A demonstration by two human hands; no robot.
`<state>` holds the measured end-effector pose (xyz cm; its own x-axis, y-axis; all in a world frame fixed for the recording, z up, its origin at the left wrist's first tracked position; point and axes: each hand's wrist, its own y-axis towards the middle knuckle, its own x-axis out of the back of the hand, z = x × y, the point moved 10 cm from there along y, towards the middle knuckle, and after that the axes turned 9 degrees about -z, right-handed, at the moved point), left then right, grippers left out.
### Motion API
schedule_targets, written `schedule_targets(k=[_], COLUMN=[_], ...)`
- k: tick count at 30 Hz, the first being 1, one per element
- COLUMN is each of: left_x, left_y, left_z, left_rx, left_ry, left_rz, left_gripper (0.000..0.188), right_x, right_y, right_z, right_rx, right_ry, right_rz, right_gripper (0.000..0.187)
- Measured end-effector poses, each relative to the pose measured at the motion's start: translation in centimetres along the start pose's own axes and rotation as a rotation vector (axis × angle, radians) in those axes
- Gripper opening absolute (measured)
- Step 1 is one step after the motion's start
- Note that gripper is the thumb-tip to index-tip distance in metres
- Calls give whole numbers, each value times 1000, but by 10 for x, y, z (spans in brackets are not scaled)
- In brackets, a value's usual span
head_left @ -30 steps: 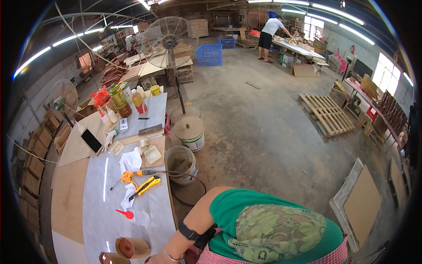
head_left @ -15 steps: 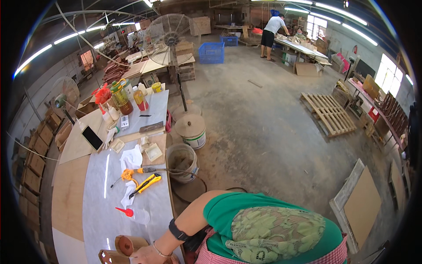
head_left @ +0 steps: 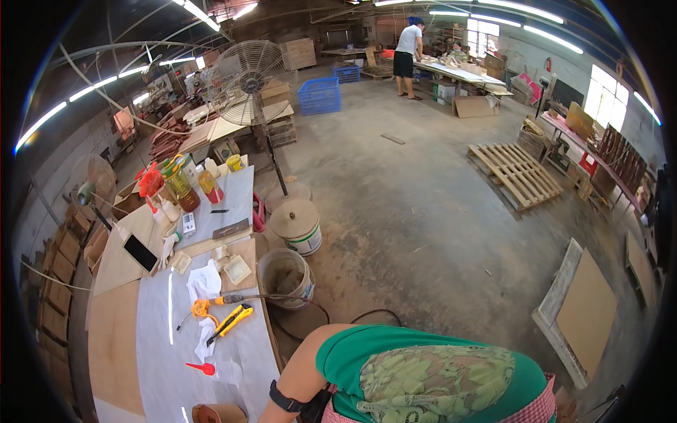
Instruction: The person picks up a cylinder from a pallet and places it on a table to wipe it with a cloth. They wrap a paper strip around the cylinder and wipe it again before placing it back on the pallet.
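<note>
My left forearm point(head_left: 275, 414), with a black band at its wrist end, runs out of the lower edge, so my left hand is out of sight. My right hand does not show either. Close to the left forearm, a brown wooden hollow piece point(head_left: 218, 414) stands on the table, cut off by the lower edge. Beyond it lies a clear squeeze bottle with a red nozzle point(head_left: 204, 369). Farther up the grey tabletop point(head_left: 166, 374) are a yellow utility knife point(head_left: 231, 323), a corded tool with a yellow-orange body point(head_left: 202, 307) and white cloths point(head_left: 204, 280).
A phone point(head_left: 140, 252), small trays point(head_left: 236, 269) and several bottles point(head_left: 180, 187) occupy the table's far part. Beside the table stand an open bucket point(head_left: 285, 278), a lidded bucket point(head_left: 296, 225) and a fan point(head_left: 252, 83). A pallet point(head_left: 515, 176) lies right; another person point(head_left: 407, 56) works far off.
The view has shifted, and the table's items sit lower in it. My left hand, which was at the wooden pieces, has dropped out of view; less of those pieces shows.
</note>
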<state>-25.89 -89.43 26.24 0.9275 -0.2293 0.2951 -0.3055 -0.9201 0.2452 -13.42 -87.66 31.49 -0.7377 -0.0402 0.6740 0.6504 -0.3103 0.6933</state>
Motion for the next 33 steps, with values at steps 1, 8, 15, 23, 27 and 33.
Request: schedule_targets(k=[1, 8, 15, 23, 27, 33], left_x=[0, 7, 40, 132, 151, 144], left_y=[0, -3, -7, -59, -74, -72], left_z=[-1, 4, 8, 56, 57, 11], left_rx=[1, -2, -1, 158, 158, -370], left_ry=[3, 19, 32, 267, 222, 530], left_rz=[0, -30, -114, -424, -484, -390], left_gripper=[103, 104, 104, 105, 109, 94], right_x=[1, -7, -8, 46, 66, 43], right_y=[1, 8, 9, 17, 17, 22], right_z=[-3, -28, -19, -16, -6, 24], right_rx=[-5, -41, -50, 78, -117, -185], right_ry=[-17, -128, -131, -308, -123, 266], right_rz=[-8, -43, -12, -60, 88, 88], right_gripper=[35, 32, 31, 10, 30, 20])
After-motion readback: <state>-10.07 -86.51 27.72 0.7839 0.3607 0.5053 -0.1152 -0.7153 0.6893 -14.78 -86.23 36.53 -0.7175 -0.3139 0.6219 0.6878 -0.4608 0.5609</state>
